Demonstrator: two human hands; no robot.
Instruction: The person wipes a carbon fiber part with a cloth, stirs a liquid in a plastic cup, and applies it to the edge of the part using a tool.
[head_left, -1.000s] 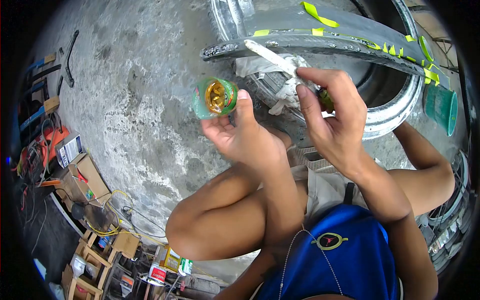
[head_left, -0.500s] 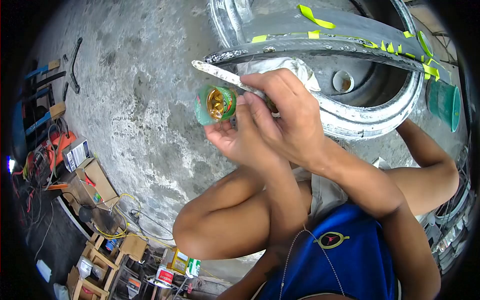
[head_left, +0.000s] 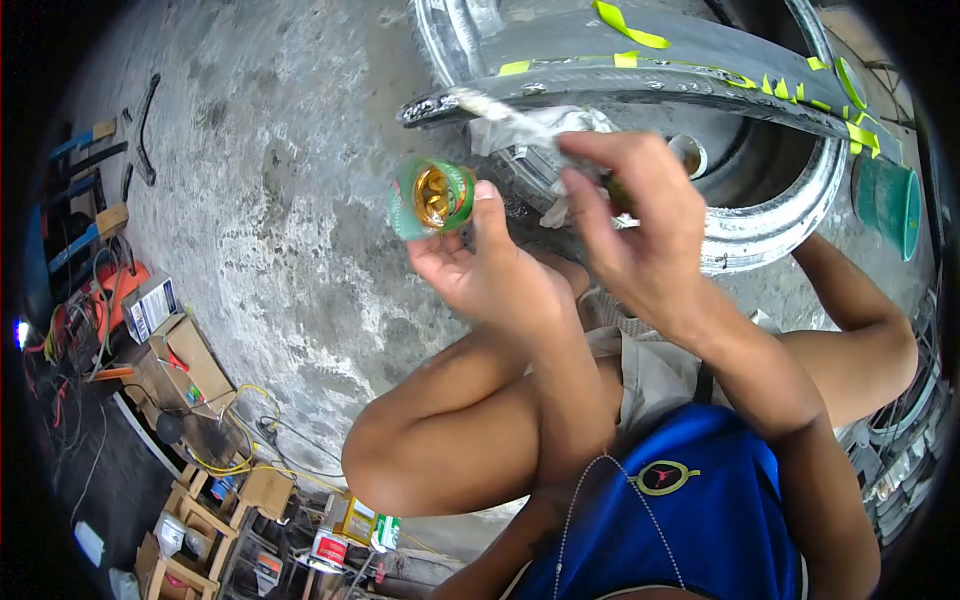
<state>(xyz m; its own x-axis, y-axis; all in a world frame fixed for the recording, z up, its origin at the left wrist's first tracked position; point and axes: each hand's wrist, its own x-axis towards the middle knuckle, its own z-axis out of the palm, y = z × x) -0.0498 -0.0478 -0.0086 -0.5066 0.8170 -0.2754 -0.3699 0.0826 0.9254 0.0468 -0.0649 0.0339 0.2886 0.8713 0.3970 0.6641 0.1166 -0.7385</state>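
The left hand (head_left: 505, 275) grips a green cup (head_left: 434, 198). The right hand (head_left: 650, 235) pinches a white stick (head_left: 500, 112), its long body slanting up-left past the fingertips.

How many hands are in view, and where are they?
2: the left hand holds a green container over the floor; the right hand, raised near the tires, grips a blurred whitish stick.

Green bucket (head_left: 887, 212); bright yellow tape (head_left: 632, 27); plain blue shirt front (head_left: 640, 540); mottled grey-and-white floor (head_left: 290, 230)
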